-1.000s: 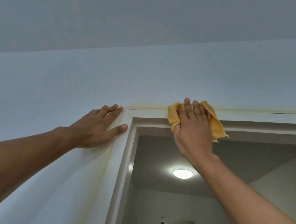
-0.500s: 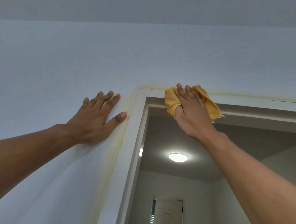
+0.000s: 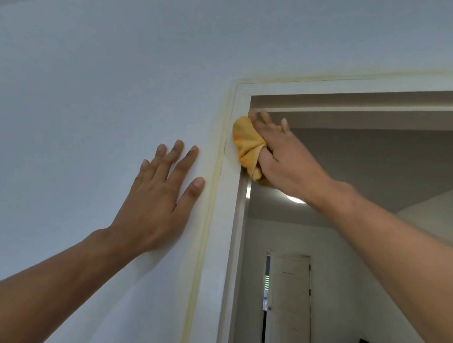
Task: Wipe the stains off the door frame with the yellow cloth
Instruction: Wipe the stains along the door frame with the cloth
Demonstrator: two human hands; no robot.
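A pale blue-grey painted wall (image 3: 92, 97) fills most of the view, and a white-painted wooden door frame (image 3: 228, 224) is set into it on the right. A yellowish stain line (image 3: 209, 210) is seen running down the outer edge of the left upright and along the top rail towards the right; it remains visible over nearly its whole length, so little of the wiping can be judged done, and most of the upright and the top edge appear left to clean. The left hand (image 3: 160, 201) is laid flat on the wall just beside the frame, its fingers spread and nothing held. The right hand (image 3: 282, 158) is pressed against the upper part of the left upright, just below the corner, its grip closed around the crumpled yellow cloth (image 3: 248, 146), which is bunched between palm and frame. Through the opening, a white inner door (image 3: 288, 307) is seen.
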